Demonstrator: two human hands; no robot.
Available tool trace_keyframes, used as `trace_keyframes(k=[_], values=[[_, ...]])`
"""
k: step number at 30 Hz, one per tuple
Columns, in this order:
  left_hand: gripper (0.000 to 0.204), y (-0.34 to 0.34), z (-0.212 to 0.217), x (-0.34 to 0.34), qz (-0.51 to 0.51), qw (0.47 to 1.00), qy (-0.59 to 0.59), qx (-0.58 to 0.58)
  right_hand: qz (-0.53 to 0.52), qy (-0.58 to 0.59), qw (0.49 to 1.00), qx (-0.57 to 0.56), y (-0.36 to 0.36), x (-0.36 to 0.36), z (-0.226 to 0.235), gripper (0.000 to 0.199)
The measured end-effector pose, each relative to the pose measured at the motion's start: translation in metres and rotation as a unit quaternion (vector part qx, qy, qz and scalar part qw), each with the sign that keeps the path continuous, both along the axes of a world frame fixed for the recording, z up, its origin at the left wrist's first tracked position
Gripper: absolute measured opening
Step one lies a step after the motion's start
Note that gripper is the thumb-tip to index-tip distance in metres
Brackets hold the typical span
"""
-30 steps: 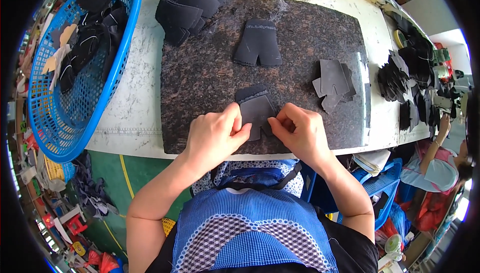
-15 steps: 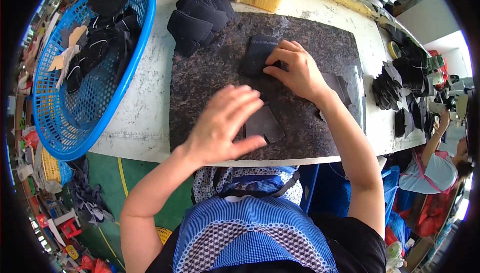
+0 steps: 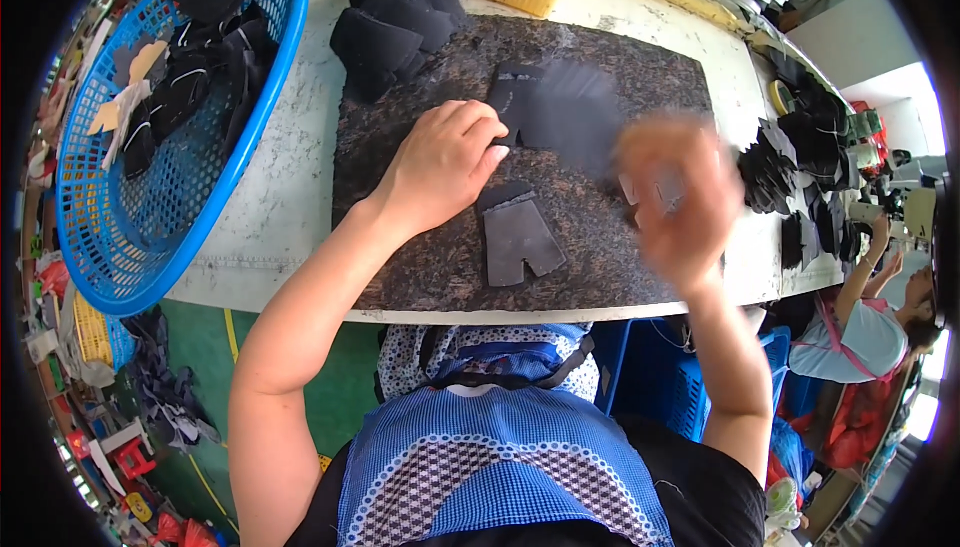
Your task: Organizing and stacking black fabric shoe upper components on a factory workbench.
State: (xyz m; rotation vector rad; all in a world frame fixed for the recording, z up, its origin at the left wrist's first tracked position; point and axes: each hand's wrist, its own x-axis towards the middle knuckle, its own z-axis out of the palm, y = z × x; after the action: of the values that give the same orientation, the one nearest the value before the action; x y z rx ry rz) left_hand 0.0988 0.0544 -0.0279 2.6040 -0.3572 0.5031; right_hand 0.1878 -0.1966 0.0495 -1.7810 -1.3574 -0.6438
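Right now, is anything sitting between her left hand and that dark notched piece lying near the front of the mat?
Nothing visible does. The left hand rests on the speckled mat, and the dark notched piece lies just to its right, with only bare mat between them. The blurred right hand is off to the other side.

A dark grey fabric cut piece (image 3: 517, 238), flat and notched at its lower edge so it ends in two short legs, lies on the speckled brown mat (image 3: 420, 247) close to the mat's near edge, about midway along it. A second dark cut piece (image 3: 520, 107), also flat, lies nearer the mat's far edge, its left part touching the fingertips of the left hand (image 3: 440, 162)
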Motion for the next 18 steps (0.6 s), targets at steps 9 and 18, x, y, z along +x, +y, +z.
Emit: trace_keyframes(k=[9,18], values=[[0.020,-0.033,0.019,-0.010,-0.078,0.996,-0.039,-0.035,-0.226,0.156,0.961,-0.022,-0.072,-0.007,-0.051,0.026],[0.057,-0.121,-0.011,0.008,-0.132,0.991,0.011,0.017,-0.185,0.089,0.945,-0.256,-0.076,0.068,-0.064,0.033]])
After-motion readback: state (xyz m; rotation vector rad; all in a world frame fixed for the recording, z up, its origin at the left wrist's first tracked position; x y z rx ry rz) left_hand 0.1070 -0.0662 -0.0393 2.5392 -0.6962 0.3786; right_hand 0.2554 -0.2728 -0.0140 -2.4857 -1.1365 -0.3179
